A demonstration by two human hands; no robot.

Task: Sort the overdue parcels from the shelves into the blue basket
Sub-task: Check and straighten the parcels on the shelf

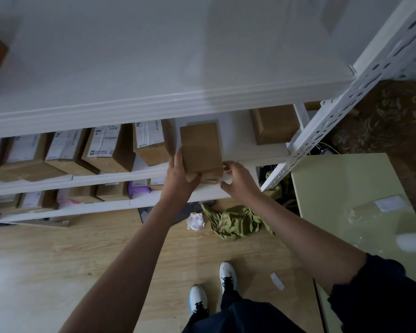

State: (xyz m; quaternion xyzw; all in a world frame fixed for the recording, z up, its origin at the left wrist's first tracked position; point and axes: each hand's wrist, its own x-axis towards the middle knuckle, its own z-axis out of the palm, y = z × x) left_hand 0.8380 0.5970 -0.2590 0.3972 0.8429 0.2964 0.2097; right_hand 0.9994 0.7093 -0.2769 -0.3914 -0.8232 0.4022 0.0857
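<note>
item: plain box (200, 146), brown card, no label on the faces i can see. loc: front lip of the mid shelf (255, 146), tipped toward me, so my guess is i'm turning it to hunt for the label and date.

l hand (178, 175): wrapped round the box's lower left corner, thumb up the side, taking the weight.

r hand (238, 180): at the box's lower right corner, fingertips pinching a pale flap or label edge there; can't tell which. hands sit either side of the box, not touching each other.

left of box, same shelf: row of labelled boxes (108, 146), labels facing out, prob so dates read at a glance. right of box: one more brown box (274, 124), well apart, label not visible.

below box: lower shelf w/ more parcels, incl. a purple bag (138, 189).

floor below box: green cloth (235, 222), crumpled white paper (196, 221).

blue basket: not in view.

status: box not yet clear of shelf; overdue or not, can't tell.
</note>
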